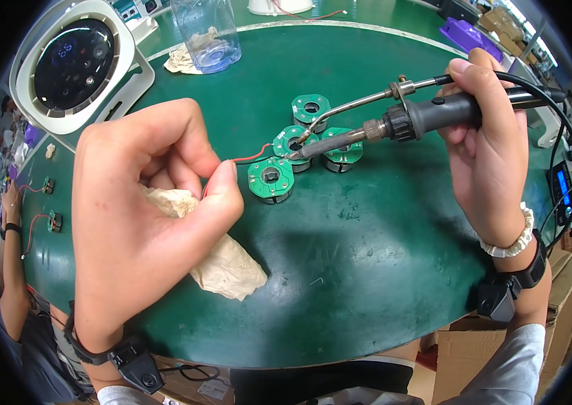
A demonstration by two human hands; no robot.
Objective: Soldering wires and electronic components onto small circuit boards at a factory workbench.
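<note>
Between thumb and forefinger, my left hand (157, 202) pinches a red wire (253, 157) and a dark wire that run to the nearest green circuit boards. A crumpled cream cloth (228, 270) lies under that hand. My right hand (485, 135) grips a soldering iron (434, 116) with a thin metal feed tube (353, 104) clamped above it. The iron's tip touches or hovers at the edge of a round green circuit board (282, 143), where the wire ends are. Other such boards on dark round cores stand against it, including a front board (259, 177) and a back board (311, 101).
A white fan-like device (73, 64) with a black display stands at the far left, beside a clear plastic cup (215, 47). A soldering station (562, 192) is at the right with looping cables. At the left edge, a co-worker's arm (12, 270) is near two small wired parts.
</note>
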